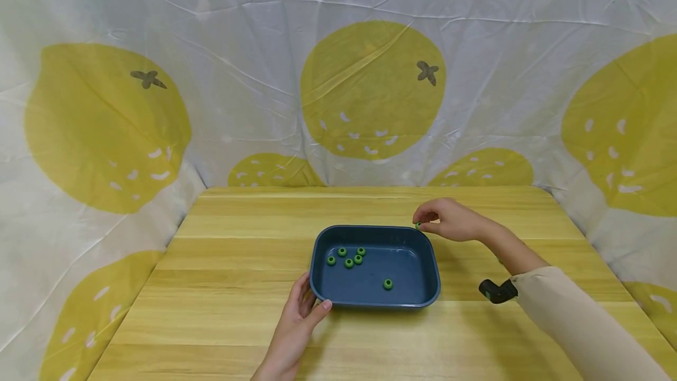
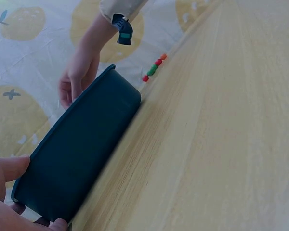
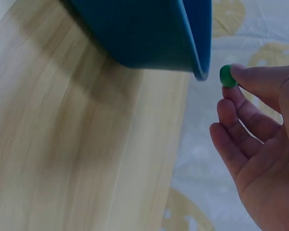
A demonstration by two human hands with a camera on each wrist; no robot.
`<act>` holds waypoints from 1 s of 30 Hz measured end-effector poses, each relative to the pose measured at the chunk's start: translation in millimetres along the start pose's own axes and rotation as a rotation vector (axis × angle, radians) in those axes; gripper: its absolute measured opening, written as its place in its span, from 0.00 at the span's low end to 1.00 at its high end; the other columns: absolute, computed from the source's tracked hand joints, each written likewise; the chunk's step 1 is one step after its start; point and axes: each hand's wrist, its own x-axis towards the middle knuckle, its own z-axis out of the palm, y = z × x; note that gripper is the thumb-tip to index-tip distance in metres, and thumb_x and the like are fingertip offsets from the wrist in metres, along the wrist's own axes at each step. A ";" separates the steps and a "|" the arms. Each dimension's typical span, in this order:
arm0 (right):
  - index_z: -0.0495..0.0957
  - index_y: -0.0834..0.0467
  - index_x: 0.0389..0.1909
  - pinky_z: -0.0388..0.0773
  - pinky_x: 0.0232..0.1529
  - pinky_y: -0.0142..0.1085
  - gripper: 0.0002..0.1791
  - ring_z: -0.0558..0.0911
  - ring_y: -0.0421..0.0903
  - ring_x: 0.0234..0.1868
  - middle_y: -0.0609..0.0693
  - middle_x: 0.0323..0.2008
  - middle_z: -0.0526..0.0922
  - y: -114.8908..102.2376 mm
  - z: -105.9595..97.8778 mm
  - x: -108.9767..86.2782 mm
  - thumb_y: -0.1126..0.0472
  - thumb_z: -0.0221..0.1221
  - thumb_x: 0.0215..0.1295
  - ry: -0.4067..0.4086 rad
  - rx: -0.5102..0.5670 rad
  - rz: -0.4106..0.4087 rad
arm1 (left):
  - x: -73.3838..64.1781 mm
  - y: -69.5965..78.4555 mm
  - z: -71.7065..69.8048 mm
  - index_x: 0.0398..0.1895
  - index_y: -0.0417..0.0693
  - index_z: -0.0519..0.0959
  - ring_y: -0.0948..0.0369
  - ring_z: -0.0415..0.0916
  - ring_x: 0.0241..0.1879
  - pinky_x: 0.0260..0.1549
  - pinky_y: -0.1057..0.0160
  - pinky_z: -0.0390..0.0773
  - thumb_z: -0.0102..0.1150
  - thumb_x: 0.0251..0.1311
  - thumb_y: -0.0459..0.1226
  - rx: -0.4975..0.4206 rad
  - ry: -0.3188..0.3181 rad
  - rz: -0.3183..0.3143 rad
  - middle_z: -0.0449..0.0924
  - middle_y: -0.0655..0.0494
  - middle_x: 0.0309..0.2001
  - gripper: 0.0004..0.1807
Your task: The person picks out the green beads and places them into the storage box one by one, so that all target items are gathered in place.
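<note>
Just off the tray's far-right corner, right grip [image 1: 451, 220] has a green bead [image 3: 227, 76] pinched between thumb and index fingertip, other fingers loosely bent. Bead sits beside the rim, small gap, not touching from what I can see here.

Left and toward the wearer from that grip: blue tray [image 1: 370, 304], long side across. Left grip [image 1: 293, 322] is clamped on its near-left corner, thumb at the rim, fingers wrapped round the outside and under. Can't tell if the base is flat on the table [image 1: 211, 287].

Six green beads [image 1: 349, 263] inside, holes showing. Five bunched beyond the left grip and slightly right of it; the sixth further right, nearer the tray's front wall, so left of and nearer than the right grip.

On the table under the right forearm, a short row of red, green and orange beads [image 2: 152, 70]; the forearm hides nearly all of it from above. Tan sleeve [image 1: 587, 316] behind the right grip, black fitting [image 1: 496, 291] at its cuff. Lemon-print cloth [image 1: 492, 75] hangs beyond both grips.
</note>
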 end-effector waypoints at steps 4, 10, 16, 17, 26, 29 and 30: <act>0.85 0.60 0.48 0.83 0.51 0.50 0.07 0.84 0.45 0.44 0.44 0.42 0.85 -8.5 1.5 10.4 0.66 0.62 0.74 -0.017 -0.014 -0.037 | 0.9 1.0 0.5 0.82 0.46 0.53 0.40 0.46 0.78 0.70 0.44 0.63 0.66 0.70 0.35 -0.008 0.001 -0.012 0.49 0.41 0.80 0.43; 0.85 0.60 0.49 0.83 0.51 0.50 0.07 0.84 0.46 0.45 0.45 0.44 0.85 -19.1 3.7 24.8 0.65 0.61 0.75 -0.040 -0.019 -0.094 | 0.4 1.6 0.8 0.82 0.46 0.52 0.40 0.46 0.78 0.70 0.45 0.64 0.67 0.69 0.36 -0.005 0.000 -0.014 0.49 0.40 0.80 0.44; 0.85 0.60 0.49 0.83 0.50 0.49 0.08 0.83 0.43 0.45 0.44 0.44 0.85 -29.3 9.2 41.8 0.64 0.62 0.74 -0.067 -0.030 -0.155 | 0.0 1.1 0.1 0.82 0.45 0.52 0.40 0.46 0.78 0.70 0.45 0.64 0.66 0.70 0.35 -0.009 0.000 -0.010 0.49 0.40 0.80 0.44; 0.85 0.60 0.49 0.83 0.50 0.48 0.08 0.83 0.43 0.44 0.44 0.44 0.85 -31.2 10.2 44.8 0.64 0.62 0.74 -0.070 -0.028 -0.164 | -0.1 1.1 0.2 0.82 0.45 0.52 0.40 0.46 0.78 0.70 0.45 0.64 0.66 0.70 0.35 -0.009 0.000 -0.008 0.49 0.40 0.80 0.43; 0.85 0.60 0.47 0.83 0.50 0.46 0.06 0.83 0.40 0.42 0.43 0.41 0.84 -47.4 21.5 70.0 0.64 0.62 0.74 -0.116 -0.009 -0.229 | -0.7 1.7 0.4 0.82 0.44 0.50 0.38 0.45 0.78 0.69 0.44 0.65 0.64 0.71 0.34 0.010 -0.006 0.006 0.48 0.37 0.80 0.44; 0.85 0.61 0.47 0.83 0.50 0.45 0.06 0.83 0.39 0.42 0.43 0.40 0.85 -54.4 24.4 78.2 0.64 0.62 0.74 -0.125 -0.022 -0.236 | -0.3 1.4 0.2 0.82 0.44 0.50 0.38 0.45 0.78 0.69 0.43 0.65 0.64 0.71 0.34 0.009 -0.006 0.004 0.47 0.37 0.80 0.44; 0.85 0.61 0.47 0.83 0.50 0.46 0.07 0.83 0.39 0.42 0.43 0.40 0.85 -57.2 24.8 80.5 0.65 0.62 0.74 -0.126 -0.023 -0.237 | -0.1 1.4 0.2 0.82 0.44 0.50 0.38 0.45 0.78 0.69 0.43 0.65 0.64 0.71 0.34 0.010 -0.007 0.006 0.47 0.37 0.80 0.44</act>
